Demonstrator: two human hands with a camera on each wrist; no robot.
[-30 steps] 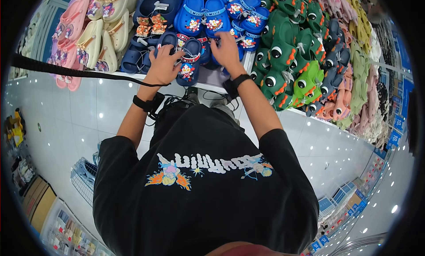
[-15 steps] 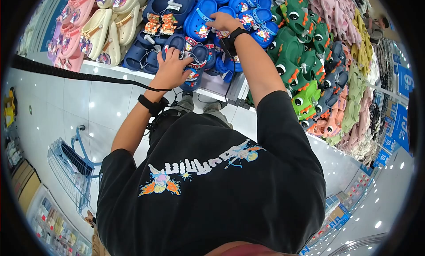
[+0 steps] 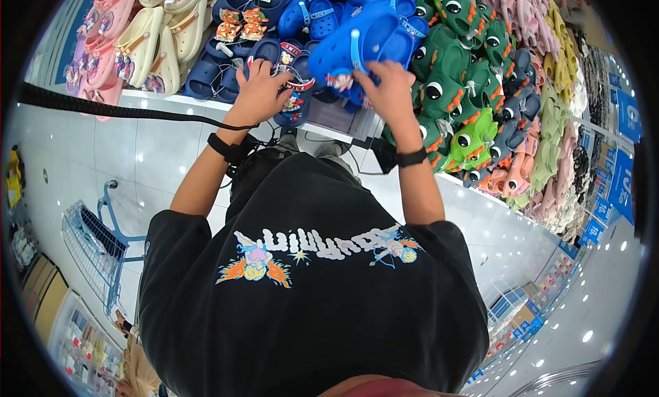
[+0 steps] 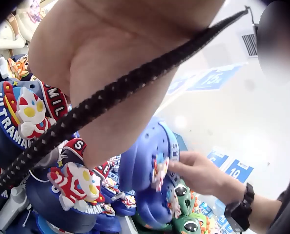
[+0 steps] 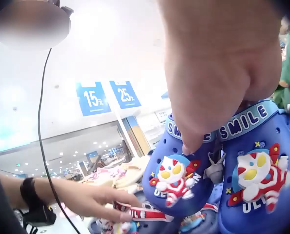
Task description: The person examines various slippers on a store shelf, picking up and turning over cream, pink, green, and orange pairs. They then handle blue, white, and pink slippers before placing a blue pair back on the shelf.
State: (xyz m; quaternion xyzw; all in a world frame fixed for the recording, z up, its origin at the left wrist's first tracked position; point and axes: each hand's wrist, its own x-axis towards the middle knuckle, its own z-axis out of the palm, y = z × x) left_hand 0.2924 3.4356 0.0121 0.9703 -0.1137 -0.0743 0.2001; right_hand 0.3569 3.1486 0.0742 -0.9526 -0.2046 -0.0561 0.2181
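Bright-blue rubber clogs, left of green dinosaur-faced rubber clogs, are pinched by the right hand; the left hand grips red-strapped navy clogs. A firm pinch should steady the pair.

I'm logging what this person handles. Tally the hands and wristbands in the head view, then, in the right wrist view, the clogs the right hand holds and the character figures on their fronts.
Hands, left hand and right hand: 2
Black wristbands: 2
Bright blue clogs: 2
Red-and-white figures: 2
Total: 8
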